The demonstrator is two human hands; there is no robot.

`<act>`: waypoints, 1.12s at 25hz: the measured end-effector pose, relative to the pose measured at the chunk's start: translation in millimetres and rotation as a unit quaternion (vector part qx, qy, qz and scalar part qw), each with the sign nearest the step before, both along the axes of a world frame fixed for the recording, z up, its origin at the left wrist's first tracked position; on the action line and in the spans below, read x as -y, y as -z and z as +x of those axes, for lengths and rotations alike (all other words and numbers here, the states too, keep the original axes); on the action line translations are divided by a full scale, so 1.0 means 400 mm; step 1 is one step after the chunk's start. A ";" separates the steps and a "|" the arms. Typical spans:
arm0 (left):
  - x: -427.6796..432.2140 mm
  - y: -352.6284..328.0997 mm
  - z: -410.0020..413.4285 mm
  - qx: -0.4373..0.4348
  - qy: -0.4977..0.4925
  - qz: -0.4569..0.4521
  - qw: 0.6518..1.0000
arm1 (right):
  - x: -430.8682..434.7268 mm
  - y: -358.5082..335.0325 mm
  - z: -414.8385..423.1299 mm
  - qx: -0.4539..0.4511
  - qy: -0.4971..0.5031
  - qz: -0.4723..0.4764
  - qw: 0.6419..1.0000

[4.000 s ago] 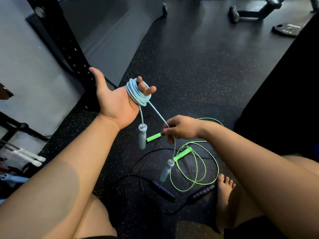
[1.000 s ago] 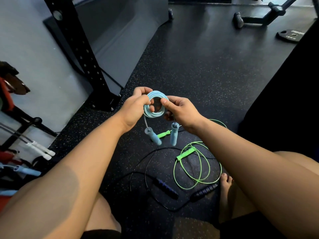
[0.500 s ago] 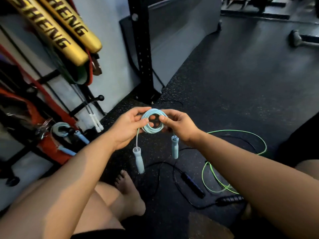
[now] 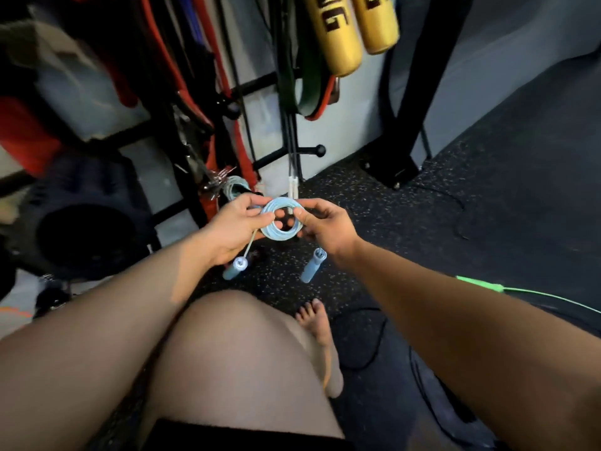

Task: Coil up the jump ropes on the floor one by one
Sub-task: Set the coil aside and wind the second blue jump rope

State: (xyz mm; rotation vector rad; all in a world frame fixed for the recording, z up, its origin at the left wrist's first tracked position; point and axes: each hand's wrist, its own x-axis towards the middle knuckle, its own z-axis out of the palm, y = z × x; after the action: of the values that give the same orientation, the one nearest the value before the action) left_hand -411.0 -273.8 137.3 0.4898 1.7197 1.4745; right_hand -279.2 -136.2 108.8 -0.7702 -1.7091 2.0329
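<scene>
The light blue jump rope (image 4: 280, 230) is wound into a small round coil in front of me. My left hand (image 4: 234, 227) pinches its left side and my right hand (image 4: 324, 224) pinches its right side. Its two pale blue handles hang below the hands, one (image 4: 234, 269) on the left and one (image 4: 313, 265) on the right. A green jump rope (image 4: 487, 285) shows at the right edge past my right forearm. A black rope (image 4: 374, 340) lies on the floor near my bare foot.
A storage rack (image 4: 227, 102) with red and dark bands stands straight ahead. Two yellow padded rolls (image 4: 351, 30) hang above it. Another coiled pale blue rope (image 4: 234, 187) hangs on the rack. A black upright post (image 4: 413, 92) stands to the right. My bare knee (image 4: 234, 353) fills the foreground.
My view has swung left toward the rack, and the coil held in both hands has come closer to it. The green and black ropes have slid to the right edge.
</scene>
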 end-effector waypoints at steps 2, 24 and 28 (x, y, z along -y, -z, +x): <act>0.000 0.065 -0.045 0.005 -0.047 -0.002 0.999 | -0.002 0.037 -0.070 0.024 -0.007 -0.009 1.000; -0.176 0.370 -0.325 -0.196 -0.294 -0.103 0.930 | -0.207 0.304 -0.520 0.118 -0.084 0.087 0.986; -0.185 0.418 -0.404 -0.150 -0.323 -0.156 0.921 | -0.212 0.298 -0.623 0.159 -0.087 0.133 0.974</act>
State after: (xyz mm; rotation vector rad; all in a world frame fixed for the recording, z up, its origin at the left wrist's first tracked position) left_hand -572.7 -199.9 -30.0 -0.0478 2.4693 1.5626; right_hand -528.2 -51.6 -10.5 -0.9191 -2.2441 1.8052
